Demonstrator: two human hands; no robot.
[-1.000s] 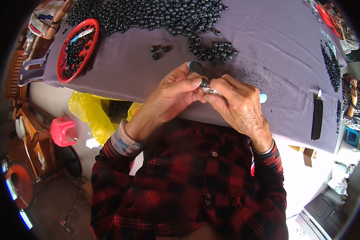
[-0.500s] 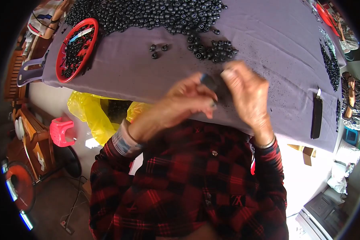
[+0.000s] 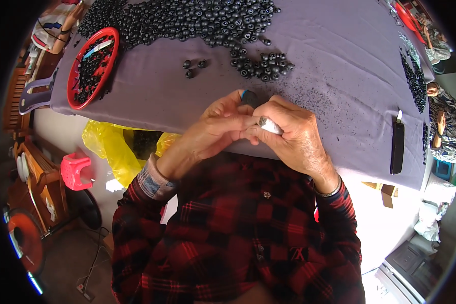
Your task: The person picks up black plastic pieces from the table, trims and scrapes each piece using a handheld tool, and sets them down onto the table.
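Observation:
Close together over the table's near edge, my left hand (image 3: 213, 126) and my right hand (image 3: 300, 134) meet at the fingertips. Both are closed in a pinch; whatever lies between the fingers is hidden. A white wrapping (image 3: 271, 126), dark at its tip, covers my right thumb. On a finger of my left hand sits a black cover with a blue edge (image 3: 247, 97). Just beyond the hands lies a cluster of small round black parts with pale or hollow centres (image 3: 261, 68). Farther left are a few loose ones (image 3: 189, 65), and a large heap (image 3: 187, 23) spreads behind.
A red basket (image 3: 72, 88) with black scraps stands at left on the purple-grey cloth (image 3: 147, 86). Black crumbs (image 3: 311, 96) dot the cloth. A black-handled knife (image 3: 398, 147) lies right. Below the table edge hangs a yellow bag (image 3: 104, 147). Other people sit at both sides.
My hands were apart and blurred; now they are together, the right having moved left and down to the left hand's fingers. The whole view has shifted slightly.

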